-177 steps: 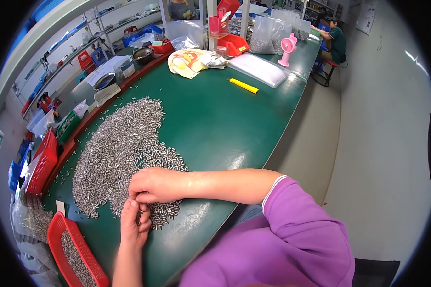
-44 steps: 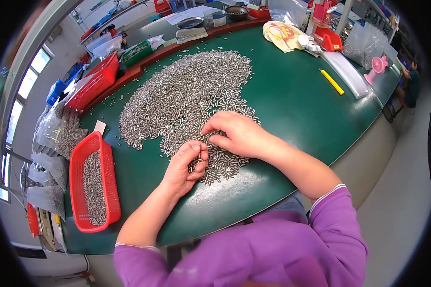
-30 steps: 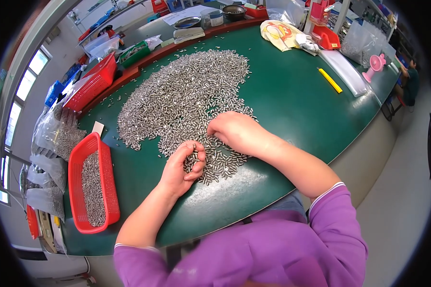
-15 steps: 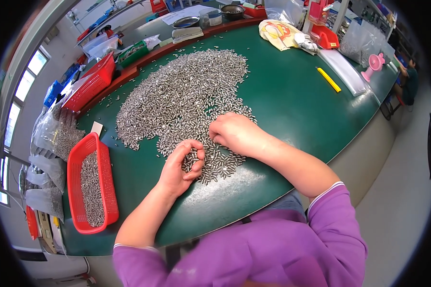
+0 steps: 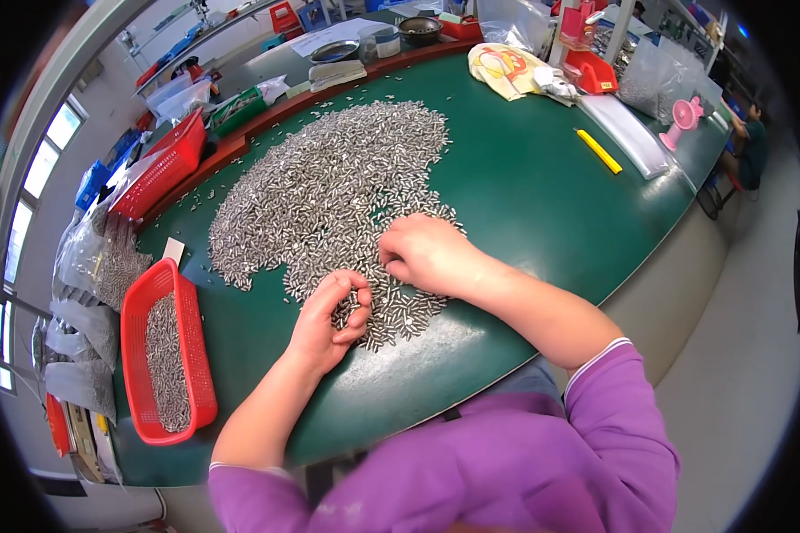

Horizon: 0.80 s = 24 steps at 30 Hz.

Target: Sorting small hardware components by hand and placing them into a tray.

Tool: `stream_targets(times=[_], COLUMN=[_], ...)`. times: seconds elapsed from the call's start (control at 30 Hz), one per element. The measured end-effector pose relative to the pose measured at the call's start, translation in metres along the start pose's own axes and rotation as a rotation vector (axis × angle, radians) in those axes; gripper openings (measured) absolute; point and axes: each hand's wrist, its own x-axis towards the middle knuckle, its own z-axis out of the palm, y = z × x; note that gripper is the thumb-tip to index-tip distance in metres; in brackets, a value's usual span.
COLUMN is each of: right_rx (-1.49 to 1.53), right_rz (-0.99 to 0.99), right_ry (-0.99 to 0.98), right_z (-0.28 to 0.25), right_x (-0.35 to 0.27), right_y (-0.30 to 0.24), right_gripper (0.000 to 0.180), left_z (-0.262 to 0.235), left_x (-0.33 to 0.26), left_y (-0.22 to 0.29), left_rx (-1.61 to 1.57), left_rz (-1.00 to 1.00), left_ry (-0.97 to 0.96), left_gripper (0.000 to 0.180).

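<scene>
A broad pile of small silvery metal pins (image 5: pixel 320 169) is spread over the green tabletop (image 5: pixel 516 178). At its near edge my left hand (image 5: pixel 322 327) rests on its side, fingers curled into a cup around several pins. Just to the right, my right hand (image 5: pixel 428 256) is bent down over the pile with its fingers drawn together. Its fingertips touch the pins, but what they pinch is hidden. On the left stands a long red plastic basket (image 5: pixel 206 377), partly filled with similar pins (image 5: pixel 166 364).
Bags of metal parts (image 5: pixel 80 386) line the left edge. A second red basket (image 5: pixel 164 169) leans behind a raised brown ledge (image 5: pixel 240 142). To the right lie a yellow cutter-like tool (image 5: pixel 599 151), clear plastic sheets (image 5: pixel 627 138) and a small pink fan (image 5: pixel 682 123). A person (image 5: pixel 748 151) sits far right.
The whole view has shifted slightly, so the table appears a little farther left. Both hands stay at the near part of the pile, with only small finger movements.
</scene>
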Motion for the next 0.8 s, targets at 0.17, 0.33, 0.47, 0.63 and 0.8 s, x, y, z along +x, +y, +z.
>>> stream_targets(times=[0.17,0.33,0.47,0.63,0.8], right_rx=[0.000,0.371,0.461,0.422,0.390], right_rz=[-0.071,-0.046,-0.190,-0.303,-0.324], right_ry=[0.107,0.068,0.081,0.105,0.098], right_z=[0.007,-0.014,-0.010,-0.009,-0.010], right_x=[0.002,0.004,0.005,0.007,0.008], right_y=[0.000,-0.023,-0.023,-0.020,-0.021], right_gripper=[0.007,0.011,0.012,0.019,0.033], left_z=[-0.002,-0.001,0.000,0.002,0.002], left_x=[-0.001,-0.001,0.000,0.001,0.000], left_y=[-0.001,-0.001,-0.001,-0.001,0.000], left_rx=[-0.020,-0.010,-0.011,-0.007,0.003], left_rz=[0.005,0.003,0.008,0.008,-0.001], left_ry=[-0.001,0.001,-0.016,-0.022,-0.007], left_gripper=[0.013,0.010,0.011,0.014,0.011])
